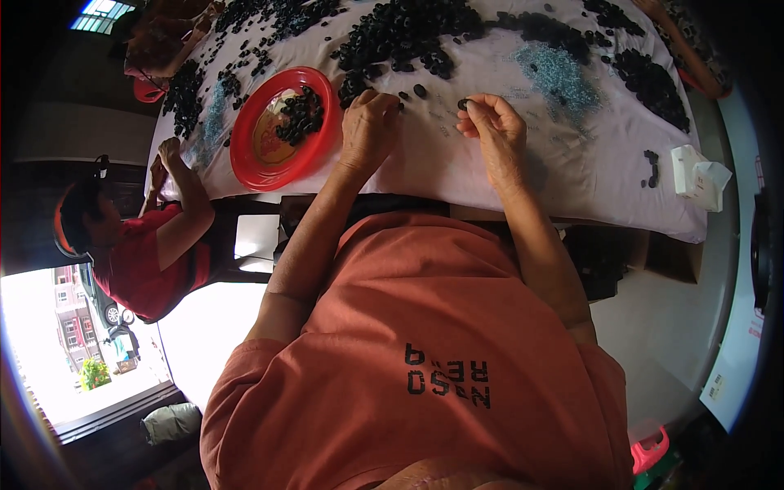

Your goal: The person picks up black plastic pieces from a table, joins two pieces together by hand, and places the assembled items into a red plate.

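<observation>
My right hand (500, 135) pinches a small black rounded part (463, 104) between thumb and fingertips, just above the cloth. To its left, my left hand (370, 131) is closed with the fingers curled down by the near edge of a big heap of black parts (400, 37). What its fingertips hold, if anything, is hidden. One loose black part (420, 91) lies between the hands. Beside my left hand stands a red plastic basin (245, 147) with a pile of black parts (300, 116) in it. Small metallic pieces (559, 77), bluish in the light, are spread beyond my right hand.
A white cloth (425, 163) covers the table. More black parts (653, 86) lie at the far right, near a white tissue pack (701, 180). A person in red (155, 253) works at the left side; other people's arms show at both far corners.
</observation>
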`<state>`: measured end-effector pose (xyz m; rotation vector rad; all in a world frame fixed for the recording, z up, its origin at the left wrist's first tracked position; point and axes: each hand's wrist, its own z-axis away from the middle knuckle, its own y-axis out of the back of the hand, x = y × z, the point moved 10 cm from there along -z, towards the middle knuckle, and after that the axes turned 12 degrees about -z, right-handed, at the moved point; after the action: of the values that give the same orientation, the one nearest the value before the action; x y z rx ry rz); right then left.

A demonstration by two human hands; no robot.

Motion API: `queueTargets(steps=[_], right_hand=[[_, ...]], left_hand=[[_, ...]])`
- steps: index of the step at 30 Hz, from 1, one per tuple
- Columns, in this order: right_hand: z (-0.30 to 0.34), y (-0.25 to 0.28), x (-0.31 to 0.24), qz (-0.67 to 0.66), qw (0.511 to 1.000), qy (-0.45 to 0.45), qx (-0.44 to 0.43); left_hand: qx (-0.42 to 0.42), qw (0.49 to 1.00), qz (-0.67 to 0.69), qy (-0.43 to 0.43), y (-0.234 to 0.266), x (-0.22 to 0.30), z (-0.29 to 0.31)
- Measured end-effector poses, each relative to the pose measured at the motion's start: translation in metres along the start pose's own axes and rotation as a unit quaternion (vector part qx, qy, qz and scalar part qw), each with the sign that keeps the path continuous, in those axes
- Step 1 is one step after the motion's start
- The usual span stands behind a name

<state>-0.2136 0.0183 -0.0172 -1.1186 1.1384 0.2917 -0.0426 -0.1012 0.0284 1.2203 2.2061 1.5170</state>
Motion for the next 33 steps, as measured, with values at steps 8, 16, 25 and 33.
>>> queueTargets(steps=[8, 16, 25, 33], right_hand=[[0.001, 0.000, -0.001, 0.004, 1.000, 0.006, -0.001], [0.001, -0.002, 0.002, 0.013, 1.000, 0.002, -0.010], [-0.002, -0.003, 0.005, 0.017, 1.000, -0.007, -0.016], [-0.001, -0.006, 0.005, 0.006, 0.999, -0.005, -0.033]], left_hand=[[0.009, 0.998, 0.027, -0.063, 0.003, 0.034, 0.000], [-0.004, 0.992, -0.004, -0.123, -0.009, 0.056, -0.003], [0.008, 0.992, 0.037, -0.119, 0.015, 0.072, -0.002], [0.004, 0.992, 0.051, -0.113, 0.023, 0.085, -0.001]])
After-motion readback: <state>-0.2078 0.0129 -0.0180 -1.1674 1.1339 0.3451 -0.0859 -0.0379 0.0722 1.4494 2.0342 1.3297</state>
